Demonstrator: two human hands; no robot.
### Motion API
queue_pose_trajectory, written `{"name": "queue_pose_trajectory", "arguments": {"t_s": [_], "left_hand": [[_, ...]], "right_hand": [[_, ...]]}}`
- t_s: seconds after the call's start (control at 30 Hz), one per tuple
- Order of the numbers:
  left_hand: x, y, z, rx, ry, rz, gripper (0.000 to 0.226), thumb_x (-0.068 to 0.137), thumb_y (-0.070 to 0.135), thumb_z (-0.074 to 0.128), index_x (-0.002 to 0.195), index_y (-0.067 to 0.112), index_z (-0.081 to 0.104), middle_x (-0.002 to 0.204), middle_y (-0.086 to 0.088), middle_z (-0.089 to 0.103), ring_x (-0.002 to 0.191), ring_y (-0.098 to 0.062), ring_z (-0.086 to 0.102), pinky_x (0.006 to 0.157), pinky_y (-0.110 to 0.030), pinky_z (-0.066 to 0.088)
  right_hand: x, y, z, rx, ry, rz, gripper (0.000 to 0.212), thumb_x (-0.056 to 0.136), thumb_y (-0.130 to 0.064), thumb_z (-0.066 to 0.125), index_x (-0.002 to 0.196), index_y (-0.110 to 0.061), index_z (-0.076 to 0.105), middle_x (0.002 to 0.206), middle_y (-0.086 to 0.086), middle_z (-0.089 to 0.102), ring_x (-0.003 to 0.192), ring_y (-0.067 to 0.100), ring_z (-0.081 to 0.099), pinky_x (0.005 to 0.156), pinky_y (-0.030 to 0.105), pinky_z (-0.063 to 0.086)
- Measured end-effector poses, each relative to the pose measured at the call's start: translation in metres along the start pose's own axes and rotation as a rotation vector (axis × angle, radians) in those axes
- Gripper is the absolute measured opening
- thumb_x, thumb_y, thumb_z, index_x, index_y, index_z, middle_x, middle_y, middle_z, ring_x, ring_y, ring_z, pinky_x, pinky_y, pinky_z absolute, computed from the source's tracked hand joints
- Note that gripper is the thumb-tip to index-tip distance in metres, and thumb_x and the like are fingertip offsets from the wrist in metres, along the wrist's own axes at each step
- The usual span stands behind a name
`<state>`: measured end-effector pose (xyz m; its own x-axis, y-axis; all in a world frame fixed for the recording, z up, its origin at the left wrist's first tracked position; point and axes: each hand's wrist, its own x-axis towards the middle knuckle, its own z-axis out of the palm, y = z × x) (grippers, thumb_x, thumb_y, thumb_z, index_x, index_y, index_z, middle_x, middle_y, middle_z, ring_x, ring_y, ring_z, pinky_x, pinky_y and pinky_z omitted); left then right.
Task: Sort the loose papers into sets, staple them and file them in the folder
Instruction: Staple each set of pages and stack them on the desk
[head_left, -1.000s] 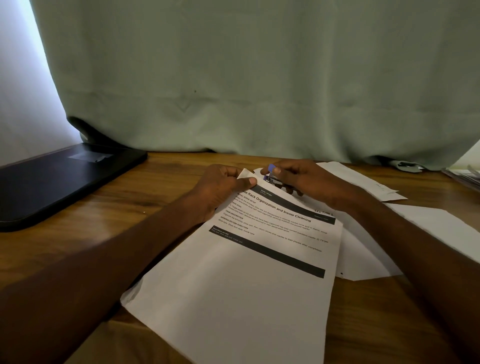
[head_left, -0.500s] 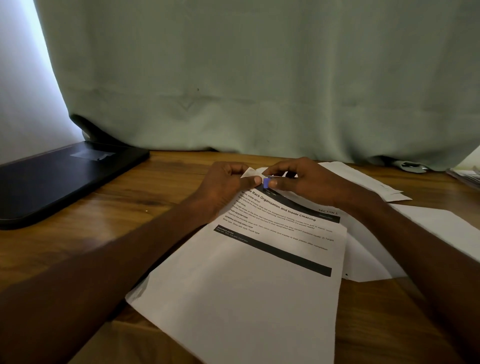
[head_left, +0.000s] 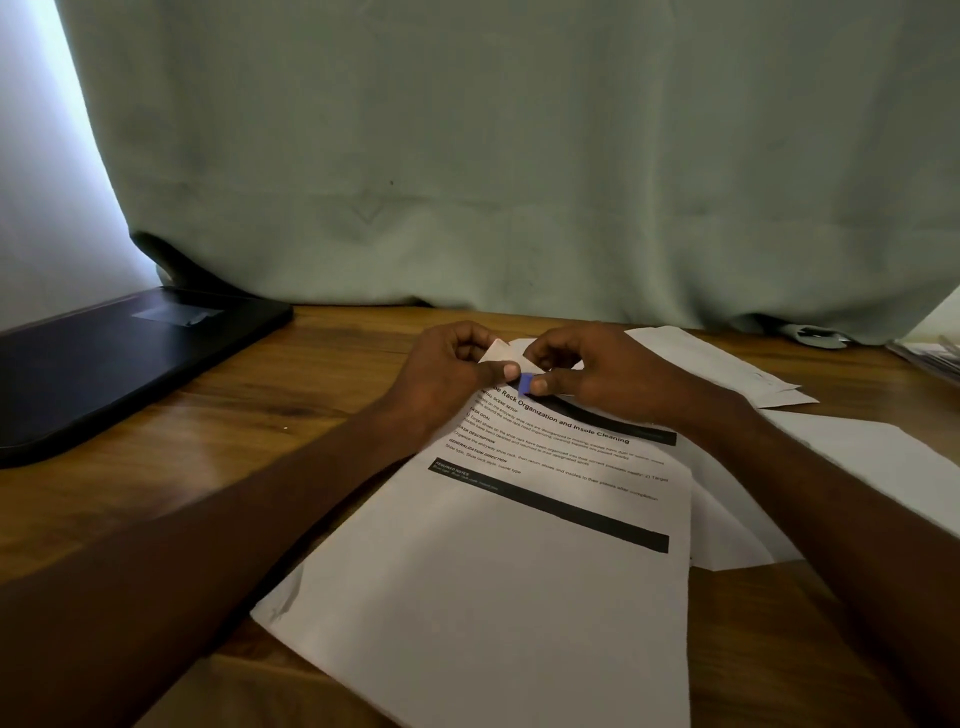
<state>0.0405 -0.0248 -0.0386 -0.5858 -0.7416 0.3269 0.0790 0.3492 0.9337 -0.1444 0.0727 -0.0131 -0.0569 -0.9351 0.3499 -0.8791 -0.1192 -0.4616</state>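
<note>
Both forearms enter from the lower edge bare, with no sleeve, cuff, watch or band on either wrist. The left hand (head_left: 447, 374) and the right hand (head_left: 597, 376) wear no gloves and show no rings. Short, unpainted nails show on the left thumb and on one right fingertip.

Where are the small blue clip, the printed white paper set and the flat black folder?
Small blue clip (head_left: 525, 384), head view, its exposed face.
Printed white paper set (head_left: 519, 597), head view, blank lower half.
Flat black folder (head_left: 104, 364), head view, top cover.
</note>
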Motion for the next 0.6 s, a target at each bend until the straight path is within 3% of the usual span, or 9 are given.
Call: {"name": "queue_pose_trajectory", "arguments": {"t_s": [0.1, 0.3, 0.47, 0.6], "left_hand": [[0.0023, -0.0009, -0.0008, 0.012, -0.012, -0.008, 0.021, 0.081, 0.005, 0.083, 0.099, 0.011, 0.072, 0.089, -0.002, 0.079, 0.079, -0.015, 0.077, 0.063, -0.020, 0.058], [0.0027, 0.0008, -0.0035, -0.008, -0.058, -0.046, 0.026, 0.084, 0.011, 0.082, 0.106, 0.005, 0.070, 0.095, -0.011, 0.079, 0.083, -0.025, 0.077, 0.067, -0.029, 0.062], [0.0045, 0.0031, -0.0071, -0.130, -0.104, -0.181, 0.021, 0.089, 0.018, 0.076, 0.107, 0.009, 0.070, 0.099, -0.015, 0.077, 0.081, -0.026, 0.075, 0.061, -0.031, 0.059], [0.0050, 0.0033, -0.0071, -0.147, -0.147, -0.214, 0.026, 0.090, 0.023, 0.076, 0.112, 0.012, 0.071, 0.099, -0.014, 0.078, 0.083, -0.026, 0.075, 0.066, -0.032, 0.060]], "right_hand": [[-0.0016, -0.0019, -0.0014, -0.006, -0.003, -0.011, 0.038, 0.094, -0.030, 0.072, 0.130, -0.018, 0.068, 0.112, -0.011, 0.064, 0.092, 0.002, 0.061, 0.077, 0.011, 0.043], [-0.0033, -0.0071, -0.0051, -0.075, -0.057, -0.016, 0.039, 0.094, -0.042, 0.070, 0.130, -0.028, 0.066, 0.103, -0.025, 0.059, 0.087, 0.004, 0.062, 0.063, 0.001, 0.043], [-0.0021, -0.0051, -0.0026, -0.016, -0.028, 0.045, 0.043, 0.091, -0.045, 0.071, 0.131, -0.030, 0.066, 0.107, -0.023, 0.058, 0.089, 0.001, 0.060, 0.069, 0.011, 0.042], [-0.0024, -0.0058, -0.0031, 0.056, -0.033, 0.040, 0.023, 0.093, -0.047, 0.069, 0.113, -0.037, 0.070, 0.100, -0.021, 0.066, 0.094, 0.011, 0.064, 0.073, 0.018, 0.045]]}}
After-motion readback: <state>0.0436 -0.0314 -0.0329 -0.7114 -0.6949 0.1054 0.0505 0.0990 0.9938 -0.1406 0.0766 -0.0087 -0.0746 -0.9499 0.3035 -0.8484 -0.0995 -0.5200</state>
